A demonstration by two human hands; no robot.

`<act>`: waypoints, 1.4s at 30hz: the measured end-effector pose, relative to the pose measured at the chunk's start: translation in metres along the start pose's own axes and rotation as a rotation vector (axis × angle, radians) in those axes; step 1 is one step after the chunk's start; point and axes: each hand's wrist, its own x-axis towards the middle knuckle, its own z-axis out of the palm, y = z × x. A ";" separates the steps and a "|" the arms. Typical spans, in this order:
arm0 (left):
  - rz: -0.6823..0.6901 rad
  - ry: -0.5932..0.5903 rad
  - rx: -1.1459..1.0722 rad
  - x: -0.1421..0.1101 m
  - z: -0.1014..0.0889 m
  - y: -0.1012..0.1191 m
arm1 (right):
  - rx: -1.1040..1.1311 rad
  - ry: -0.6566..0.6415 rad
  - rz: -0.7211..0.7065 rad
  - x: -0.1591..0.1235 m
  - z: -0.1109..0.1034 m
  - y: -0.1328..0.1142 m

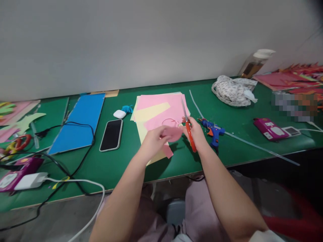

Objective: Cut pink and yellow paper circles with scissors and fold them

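Head view: I see a curled pink paper piece (174, 134) between the hands, pinched by the left hand (153, 138). The right hand (196, 130) grips red-handled scissors (189, 130), blades pointing away, seemingly leaving its fingertips free to steady the paper's edge. Paper sheets (174, 99) lie beneath and beyond both hands. Just right of the right hand, a blue glue gun (216, 133) could crowd it; left of the left hand, well apart, lies a phone (111, 135).
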 end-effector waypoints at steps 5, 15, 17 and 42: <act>-0.092 -0.544 -0.067 -0.012 -0.008 0.001 | 0.104 0.043 0.048 0.003 -0.003 0.002; -0.115 -0.303 -0.034 0.007 -0.008 -0.027 | 0.153 0.100 0.024 0.005 0.001 -0.004; -0.119 -0.215 -0.074 0.010 -0.011 -0.033 | 0.147 0.109 -0.008 0.004 0.002 -0.005; 0.022 0.134 -0.670 -0.012 -0.009 0.010 | 0.048 0.068 -0.042 -0.020 0.008 0.003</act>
